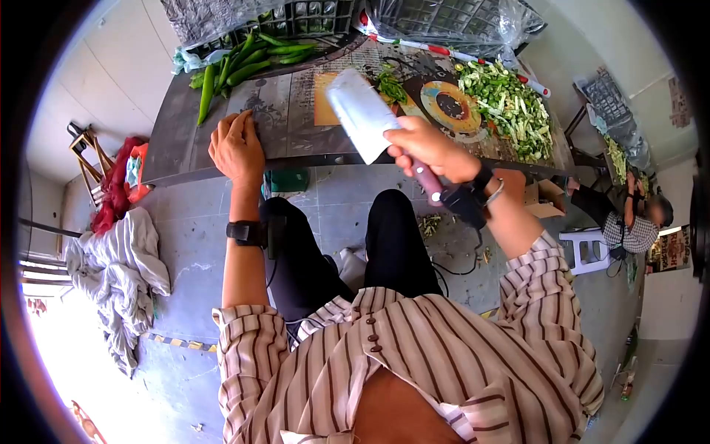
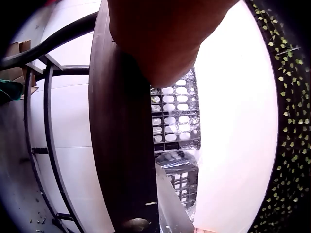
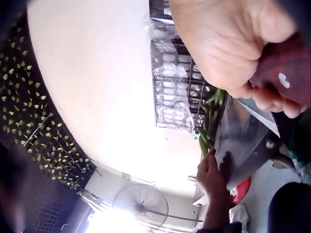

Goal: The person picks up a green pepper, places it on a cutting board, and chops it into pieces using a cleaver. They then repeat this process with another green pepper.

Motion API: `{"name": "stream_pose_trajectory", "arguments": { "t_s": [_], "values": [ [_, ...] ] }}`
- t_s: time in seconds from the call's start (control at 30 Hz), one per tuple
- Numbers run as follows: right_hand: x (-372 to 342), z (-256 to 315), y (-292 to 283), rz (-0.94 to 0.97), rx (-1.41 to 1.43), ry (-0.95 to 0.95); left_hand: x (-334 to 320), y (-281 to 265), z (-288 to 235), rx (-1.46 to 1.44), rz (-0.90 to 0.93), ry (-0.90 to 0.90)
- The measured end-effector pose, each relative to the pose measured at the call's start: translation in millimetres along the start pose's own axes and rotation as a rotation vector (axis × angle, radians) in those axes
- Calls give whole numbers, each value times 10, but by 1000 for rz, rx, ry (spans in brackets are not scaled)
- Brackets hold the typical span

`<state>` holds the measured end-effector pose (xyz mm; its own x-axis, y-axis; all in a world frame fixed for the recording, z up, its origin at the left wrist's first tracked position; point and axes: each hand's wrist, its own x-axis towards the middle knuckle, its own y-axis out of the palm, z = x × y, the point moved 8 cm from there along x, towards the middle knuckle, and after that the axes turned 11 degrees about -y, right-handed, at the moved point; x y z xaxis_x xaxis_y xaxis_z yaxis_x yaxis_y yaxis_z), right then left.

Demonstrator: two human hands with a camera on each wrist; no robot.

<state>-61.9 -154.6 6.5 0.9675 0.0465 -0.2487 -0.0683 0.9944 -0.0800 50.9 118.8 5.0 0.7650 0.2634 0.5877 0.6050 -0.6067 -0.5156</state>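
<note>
Gripping the knife [image 1: 360,111] by its handle [image 1: 427,180], probably for control, the right hand [image 1: 435,150] has chopped bits [image 1: 518,111] to its right; the left hand [image 1: 238,146] rests loosely bent, holding nothing, on the table [image 1: 292,137], peppers [image 1: 248,72] beyond it, likely within easy reach.

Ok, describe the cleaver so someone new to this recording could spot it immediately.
Start with the dark table across the top of the head view. At its near edge, the right hand grips the cleaver. Unlike the long green peppers and chopped green heap on the table, it has a broad, pale blade and dark reddish handle.
</note>
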Motion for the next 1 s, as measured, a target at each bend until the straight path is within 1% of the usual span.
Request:
{"name": "stream_pose_trajectory", "arguments": {
  "t_s": [0.13, 0.17, 0.2, 0.27, 0.37, 0.47, 0.63, 0.7, 0.8, 1.0],
  "values": [
    [-63, 40, -399, -93, -61, -112, -17, -1, -2, 9, -13, 25],
    [-119, 18, -484, -157, -32, -114, -10, 3, -1, 14, -16, 30],
    [-183, 14, -492, -153, -34, -117, -3, 3, -3, 15, -21, 28],
    [-341, 22, -593, -284, 130, -181, -13, -23, -25, 1, -19, 51],
    [-503, -174, -705, -374, 304, -257, -16, -44, -52, 13, -16, 74],
    [-654, -384, -720, -487, 362, -303, -29, -69, -58, 4, -25, 61],
    [-825, -679, -571, -526, 479, -278, -36, -88, -86, -37, -36, 64],
    [-839, -816, -526, -537, 515, -226, -38, -76, -73, -31, -31, 62],
    [-835, -843, -456, -528, 590, -222, -46, -71, -59, -30, -41, 64],
    [-825, -846, -430, -546, 594, -237, -51, -74, -60, -56, -29, 57]
  ]
}}
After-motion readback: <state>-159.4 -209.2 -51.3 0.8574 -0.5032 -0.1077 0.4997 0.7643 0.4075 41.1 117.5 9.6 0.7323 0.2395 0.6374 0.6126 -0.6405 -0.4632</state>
